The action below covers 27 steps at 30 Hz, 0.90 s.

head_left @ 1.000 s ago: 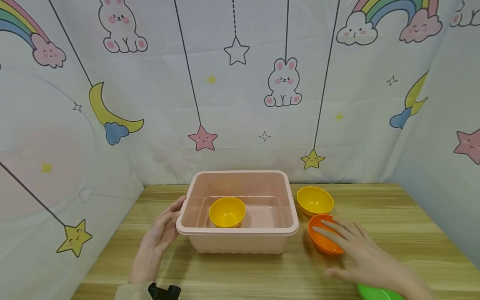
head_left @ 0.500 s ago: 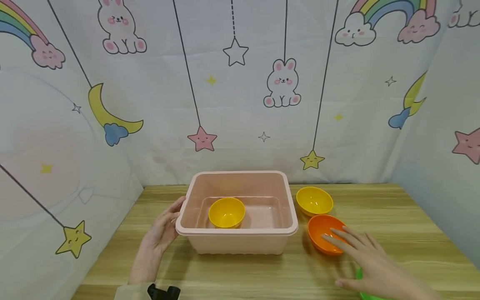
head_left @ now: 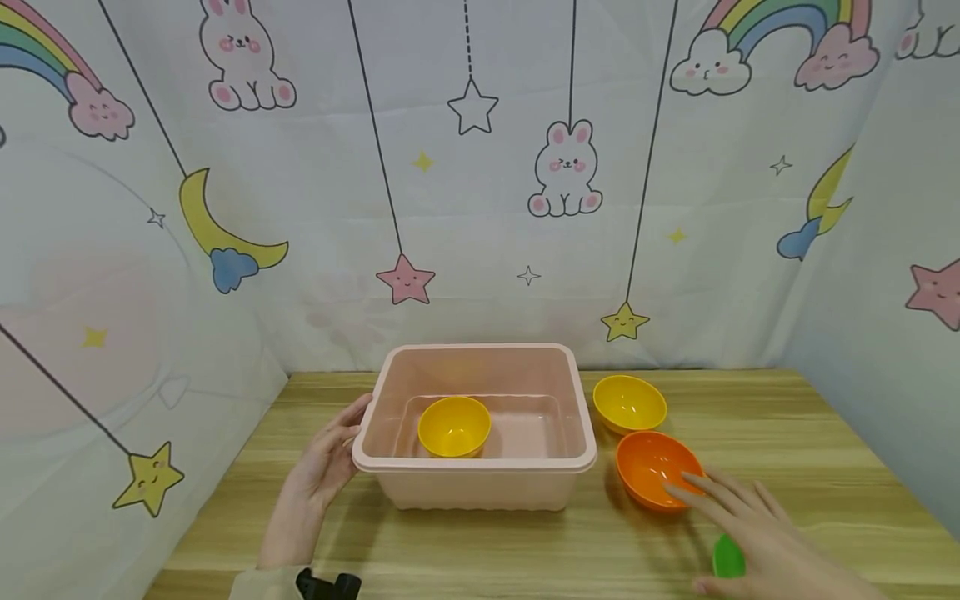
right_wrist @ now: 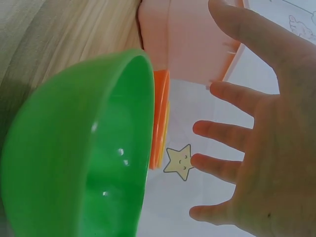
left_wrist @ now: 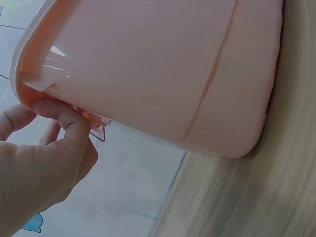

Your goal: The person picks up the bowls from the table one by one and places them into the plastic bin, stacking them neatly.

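Note:
A pink plastic tub (head_left: 480,458) stands mid-table with a yellow bowl (head_left: 454,425) inside it. My left hand (head_left: 330,454) rests against the tub's left rim, fingers fairly straight. In the left wrist view the thumb (left_wrist: 66,121) touches the rim's underside on the tub (left_wrist: 163,64). To the right of the tub stand a second yellow bowl (head_left: 630,403) and an orange bowl (head_left: 654,468). My right hand (head_left: 750,521) hovers open with spread fingers, its fingertips by the orange bowl's near rim. It holds nothing. A green bowl (head_left: 727,557) lies beneath it, large in the right wrist view (right_wrist: 74,148) below my right hand (right_wrist: 266,128).
The wooden table (head_left: 525,542) is boxed in by cartoon-printed cloth walls at the back (head_left: 480,208), left and right. Bare wood lies in front of the tub and at the far right of the table. A dark wrist device (head_left: 327,583) shows at the bottom edge.
My right hand has drawn back toward the near right, off the orange bowl, uncovering most of it. The left hand, tub and bowls have stayed put.

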Each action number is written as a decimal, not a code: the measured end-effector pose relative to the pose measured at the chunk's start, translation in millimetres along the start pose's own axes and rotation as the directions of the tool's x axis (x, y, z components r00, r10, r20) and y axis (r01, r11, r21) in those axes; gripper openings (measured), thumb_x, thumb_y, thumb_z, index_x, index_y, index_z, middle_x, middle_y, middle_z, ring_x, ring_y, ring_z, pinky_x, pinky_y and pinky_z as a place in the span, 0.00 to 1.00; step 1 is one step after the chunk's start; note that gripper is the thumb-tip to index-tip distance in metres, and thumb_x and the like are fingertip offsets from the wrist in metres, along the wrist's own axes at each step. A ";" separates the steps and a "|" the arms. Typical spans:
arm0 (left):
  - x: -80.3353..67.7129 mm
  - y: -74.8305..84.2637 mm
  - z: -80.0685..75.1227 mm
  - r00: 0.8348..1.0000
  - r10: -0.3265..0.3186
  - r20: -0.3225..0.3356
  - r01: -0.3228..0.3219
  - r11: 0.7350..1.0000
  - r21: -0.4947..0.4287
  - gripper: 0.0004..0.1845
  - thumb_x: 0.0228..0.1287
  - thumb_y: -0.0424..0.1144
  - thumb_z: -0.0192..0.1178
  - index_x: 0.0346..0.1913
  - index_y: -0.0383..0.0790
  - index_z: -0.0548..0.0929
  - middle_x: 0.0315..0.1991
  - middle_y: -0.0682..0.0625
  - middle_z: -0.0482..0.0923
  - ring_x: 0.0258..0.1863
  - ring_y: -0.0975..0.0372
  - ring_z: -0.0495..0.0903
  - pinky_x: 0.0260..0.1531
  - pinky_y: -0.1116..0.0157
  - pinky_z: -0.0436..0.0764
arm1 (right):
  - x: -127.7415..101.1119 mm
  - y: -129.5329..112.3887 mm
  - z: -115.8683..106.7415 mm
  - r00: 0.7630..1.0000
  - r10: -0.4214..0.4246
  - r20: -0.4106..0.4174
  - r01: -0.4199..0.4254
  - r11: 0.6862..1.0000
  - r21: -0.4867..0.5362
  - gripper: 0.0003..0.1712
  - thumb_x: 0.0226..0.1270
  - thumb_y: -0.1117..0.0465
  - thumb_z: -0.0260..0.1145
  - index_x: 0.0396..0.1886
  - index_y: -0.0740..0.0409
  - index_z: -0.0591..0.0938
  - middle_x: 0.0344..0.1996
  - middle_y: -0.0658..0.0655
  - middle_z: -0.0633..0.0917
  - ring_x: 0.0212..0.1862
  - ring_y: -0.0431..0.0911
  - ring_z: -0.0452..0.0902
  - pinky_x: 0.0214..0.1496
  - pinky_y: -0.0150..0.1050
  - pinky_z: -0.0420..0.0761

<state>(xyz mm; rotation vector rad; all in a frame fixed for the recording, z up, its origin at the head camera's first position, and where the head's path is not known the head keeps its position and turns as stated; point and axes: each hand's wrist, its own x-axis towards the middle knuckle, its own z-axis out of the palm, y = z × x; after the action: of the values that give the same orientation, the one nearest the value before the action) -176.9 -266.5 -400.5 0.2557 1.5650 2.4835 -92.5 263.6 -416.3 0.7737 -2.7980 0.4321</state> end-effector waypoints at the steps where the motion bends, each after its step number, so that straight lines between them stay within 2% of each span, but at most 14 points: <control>1: 0.0 0.0 -0.1 1.000 -0.001 -0.002 0.001 1.000 0.002 0.27 0.70 0.28 0.36 0.52 0.61 0.81 0.54 0.64 0.76 0.54 0.69 0.76 0.49 0.69 0.76 | -1.2 1.7 1.1 1.000 -0.008 -0.009 0.008 1.000 -0.009 0.53 0.42 0.32 0.72 0.71 0.40 0.65 0.68 0.59 0.68 0.69 0.55 0.52 0.67 0.35 0.12; 2: 0.0 -0.1 -0.3 1.000 -0.003 -0.002 0.003 1.000 0.004 0.27 0.70 0.28 0.36 0.52 0.61 0.81 0.54 0.64 0.76 0.54 0.69 0.76 0.50 0.69 0.76 | -2.3 3.1 2.0 1.000 -0.013 -0.012 0.012 1.000 -0.010 0.54 0.42 0.33 0.73 0.71 0.40 0.65 0.68 0.59 0.69 0.68 0.57 0.54 0.66 0.34 0.12; 3: 0.0 -0.1 -0.3 1.000 -0.004 -0.004 0.004 1.000 0.007 0.27 0.70 0.28 0.36 0.52 0.61 0.81 0.54 0.65 0.76 0.54 0.69 0.76 0.50 0.69 0.76 | -3.4 4.2 2.7 1.000 -0.015 -0.017 0.015 1.000 -0.008 0.54 0.41 0.33 0.73 0.70 0.41 0.66 0.67 0.60 0.69 0.64 0.59 0.58 0.67 0.39 0.12; 5: 0.0 -0.2 -0.3 1.000 -0.004 -0.005 0.004 1.000 0.011 0.27 0.70 0.29 0.36 0.52 0.61 0.81 0.54 0.65 0.76 0.54 0.69 0.76 0.50 0.69 0.76 | -4.8 6.2 3.4 1.000 -0.012 -0.022 0.012 1.000 -0.002 0.54 0.40 0.33 0.74 0.70 0.40 0.66 0.66 0.59 0.70 0.63 0.60 0.60 0.69 0.59 0.16; 7: 0.0 -0.2 -0.2 1.000 -0.004 -0.007 0.004 1.000 0.012 0.26 0.70 0.29 0.37 0.52 0.61 0.80 0.54 0.65 0.76 0.53 0.69 0.76 0.50 0.69 0.76 | -6.1 7.7 3.0 1.000 0.004 -0.010 -0.004 1.000 -0.006 0.55 0.38 0.32 0.74 0.69 0.40 0.67 0.65 0.58 0.71 0.62 0.60 0.61 0.63 0.77 0.35; 8: 0.0 -0.2 -0.1 1.000 -0.004 -0.006 0.004 1.000 0.011 0.26 0.70 0.29 0.37 0.52 0.61 0.80 0.54 0.65 0.76 0.53 0.69 0.76 0.50 0.69 0.76 | -6.5 8.4 2.6 1.000 0.009 -0.008 -0.009 1.000 -0.015 0.55 0.37 0.31 0.74 0.69 0.40 0.68 0.65 0.58 0.71 0.61 0.59 0.62 0.58 0.79 0.48; 9: 0.1 -0.2 0.0 1.000 -0.004 -0.006 0.005 1.000 0.011 0.26 0.70 0.29 0.37 0.52 0.61 0.80 0.54 0.64 0.76 0.53 0.69 0.76 0.49 0.69 0.76 | -7.2 9.0 2.6 1.000 0.015 -0.008 -0.015 1.000 -0.020 0.55 0.36 0.31 0.74 0.68 0.40 0.68 0.64 0.57 0.71 0.61 0.58 0.62 0.52 0.77 0.57; 10: 0.1 -0.2 0.2 1.000 -0.005 -0.007 0.005 1.000 0.012 0.26 0.70 0.29 0.37 0.52 0.61 0.80 0.54 0.65 0.76 0.53 0.69 0.76 0.50 0.69 0.76 | -8.0 9.9 2.8 1.000 0.019 -0.010 -0.019 0.999 -0.027 0.55 0.35 0.30 0.74 0.68 0.39 0.69 0.64 0.56 0.72 0.61 0.57 0.62 0.49 0.74 0.61; 15: 0.1 0.1 0.8 1.000 -0.012 -0.019 0.013 1.000 0.022 0.26 0.70 0.29 0.37 0.52 0.62 0.80 0.54 0.65 0.76 0.55 0.69 0.75 0.50 0.69 0.75 | -12.4 11.0 2.5 0.999 0.039 -0.005 -0.039 0.998 -0.049 0.53 0.35 0.31 0.74 0.67 0.36 0.69 0.63 0.54 0.74 0.61 0.54 0.64 0.48 0.71 0.64; 19: -0.1 0.5 1.4 0.999 -0.014 -0.030 0.015 1.000 0.026 0.26 0.70 0.29 0.38 0.51 0.62 0.80 0.54 0.65 0.76 0.55 0.69 0.75 0.50 0.69 0.75 | -13.4 7.3 -2.4 0.995 0.076 0.060 -0.072 0.995 -0.066 0.54 0.35 0.28 0.73 0.68 0.33 0.68 0.63 0.55 0.75 0.61 0.60 0.68 0.46 0.71 0.67; 23: -0.5 0.5 1.1 1.000 -0.014 -0.028 0.015 1.000 0.022 0.26 0.70 0.29 0.37 0.51 0.62 0.80 0.54 0.65 0.76 0.55 0.69 0.75 0.50 0.69 0.76 | -14.5 7.9 -2.7 0.985 0.111 0.135 -0.103 0.992 -0.069 0.57 0.35 0.23 0.69 0.70 0.30 0.65 0.64 0.56 0.73 0.63 0.64 0.67 0.45 0.74 0.66; 27: 0.0 0.1 0.9 1.000 -0.016 -0.022 0.016 1.000 0.015 0.26 0.71 0.29 0.37 0.52 0.62 0.80 0.54 0.65 0.76 0.54 0.69 0.76 0.50 0.69 0.76 | -17.2 12.0 -0.2 0.976 0.127 0.177 -0.117 0.991 -0.063 0.55 0.38 0.24 0.69 0.70 0.29 0.63 0.65 0.56 0.72 0.63 0.66 0.66 0.44 0.75 0.66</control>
<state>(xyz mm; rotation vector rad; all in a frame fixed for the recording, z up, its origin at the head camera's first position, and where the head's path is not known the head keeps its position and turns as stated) -176.7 -265.8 -400.0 0.2183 1.5886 2.4712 -84.3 281.5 -423.5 0.6631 -3.0243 0.3218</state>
